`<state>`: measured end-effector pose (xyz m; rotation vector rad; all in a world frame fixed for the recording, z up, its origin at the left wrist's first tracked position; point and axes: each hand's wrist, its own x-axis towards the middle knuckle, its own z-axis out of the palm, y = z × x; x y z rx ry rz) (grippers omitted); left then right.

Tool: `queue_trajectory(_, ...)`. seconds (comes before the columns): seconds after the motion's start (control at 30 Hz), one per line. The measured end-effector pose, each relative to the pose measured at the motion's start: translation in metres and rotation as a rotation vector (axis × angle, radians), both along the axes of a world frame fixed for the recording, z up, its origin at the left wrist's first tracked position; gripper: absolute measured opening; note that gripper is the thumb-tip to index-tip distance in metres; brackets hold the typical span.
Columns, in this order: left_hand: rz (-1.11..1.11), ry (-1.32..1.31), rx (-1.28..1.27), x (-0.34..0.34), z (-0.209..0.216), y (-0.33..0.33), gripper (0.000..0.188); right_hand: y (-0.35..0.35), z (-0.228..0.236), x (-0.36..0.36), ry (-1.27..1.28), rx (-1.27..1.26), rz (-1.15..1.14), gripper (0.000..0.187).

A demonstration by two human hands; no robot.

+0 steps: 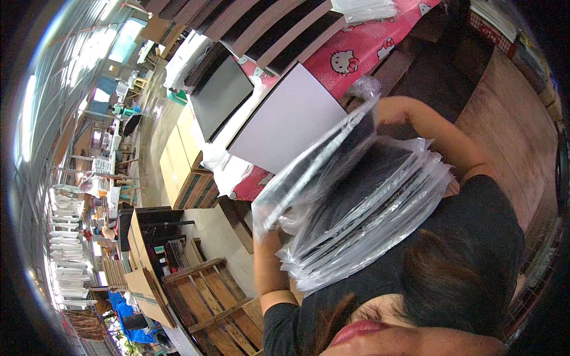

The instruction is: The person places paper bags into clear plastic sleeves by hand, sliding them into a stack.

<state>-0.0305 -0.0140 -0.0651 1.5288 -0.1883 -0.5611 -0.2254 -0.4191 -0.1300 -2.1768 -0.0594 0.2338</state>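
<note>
My arms hug the bagged stack (362,207) against my chest, long axis slanting up-right; fingers hidden, grip unclear; desk (362,56) lies beyond.

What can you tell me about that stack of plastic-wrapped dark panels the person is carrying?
The stack of bagged panels is a bundle of thin, flat, dark boards, each in a clear, crinkled, glossy plastic bag. It is held tilted against the person's chest, edges fanned slightly, loose bag ends sticking out at the upper left. The left arm comes up under its lower edge and the right arm wraps over the top; both hands are hidden behind the plastic. It hangs above the pink patterned table, not resting on it.
</note>
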Motion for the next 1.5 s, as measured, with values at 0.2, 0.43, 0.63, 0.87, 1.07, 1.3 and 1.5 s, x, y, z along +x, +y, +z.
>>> queue_trajectory(0.2, 0.020, 0.124, 0.284, 0.009, -0.092, 0.029, 0.022, 0.030, -0.063, -0.028, 0.500, 0.959, -0.280, 0.040)
queue_trajectory(0.43, 0.103, 0.082, 0.526, 0.030, -0.120, 0.077, 0.024, -0.005, -0.038, 0.012, 0.648, -0.183, -0.008, 0.041)
queue_trajectory(0.63, 0.192, -0.455, -0.060, -0.017, 0.069, 0.027, 0.026, 0.050, 0.135, 0.091, -0.115, 0.164, 0.333, 0.042)
queue_trajectory(0.87, -0.232, -0.440, -0.332, -0.031, 0.119, -0.047, 0.041, 0.178, 0.187, 0.096, -0.455, 0.219, 0.074, 0.049)
queue_trajectory(1.07, -0.186, -0.357, -0.265, -0.030, 0.115, -0.059, 0.050, 0.153, 0.160, 0.095, -0.528, 0.541, -0.043, 0.017)
queue_trajectory(1.3, -0.021, -0.443, -0.187, -0.055, 0.099, -0.080, 0.032, 0.145, 0.157, 0.086, -0.498, 0.442, -0.266, 0.012)
queue_trajectory(1.5, -0.139, -0.507, -0.116, -0.085, 0.084, -0.091, 0.020, 0.152, 0.149, 0.078, -0.529, 0.959, -0.257, 0.022)
